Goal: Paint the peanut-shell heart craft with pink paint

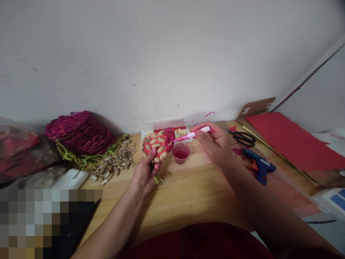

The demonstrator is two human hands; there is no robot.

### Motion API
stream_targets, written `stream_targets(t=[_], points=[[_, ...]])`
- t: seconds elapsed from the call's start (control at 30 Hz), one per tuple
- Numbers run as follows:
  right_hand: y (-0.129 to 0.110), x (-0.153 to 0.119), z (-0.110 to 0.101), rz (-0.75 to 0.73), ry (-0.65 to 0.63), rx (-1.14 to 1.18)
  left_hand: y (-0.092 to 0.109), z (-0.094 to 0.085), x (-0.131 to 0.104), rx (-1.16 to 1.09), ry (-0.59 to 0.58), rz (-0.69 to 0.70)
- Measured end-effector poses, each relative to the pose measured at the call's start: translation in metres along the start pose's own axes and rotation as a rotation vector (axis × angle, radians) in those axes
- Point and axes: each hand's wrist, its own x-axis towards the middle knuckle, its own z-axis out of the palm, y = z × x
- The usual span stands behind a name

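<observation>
My left hand (147, 171) is closed around the lower edge of a red piece covered with peanut shells (155, 145), tilted up above the table. Its right edge is coated in wet-looking magenta paint; the other shells are bare tan. My right hand (214, 144) pinches a white-handled paintbrush (198, 132), its pink-stained tip touching the painted edge. Just below the brush stands a small clear cup of dark red paint (181, 154). Loose peanut shells (118, 160) lie in a heap left of my left hand.
A stack of magenta-painted pieces (78, 133) with green strings stands at the left by the wall. On the right lie black scissors (244, 138), a blue glue gun (258, 165) and red sheets (291, 140). A white box (72, 178) sits at the left.
</observation>
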Motion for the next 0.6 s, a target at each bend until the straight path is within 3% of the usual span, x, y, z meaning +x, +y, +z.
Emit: stream_targets(t=[0.43,0.6], points=[[0.0048,0.0015,-0.0001,0.003,0.007,-0.02,-0.0045,-0.0031,0.0037,0.003,0.036,0.07],[0.0059,0.0014,-0.0014,-0.017,0.014,-0.085,-0.0043,0.0003,0.0017,0.008,0.048,0.172]])
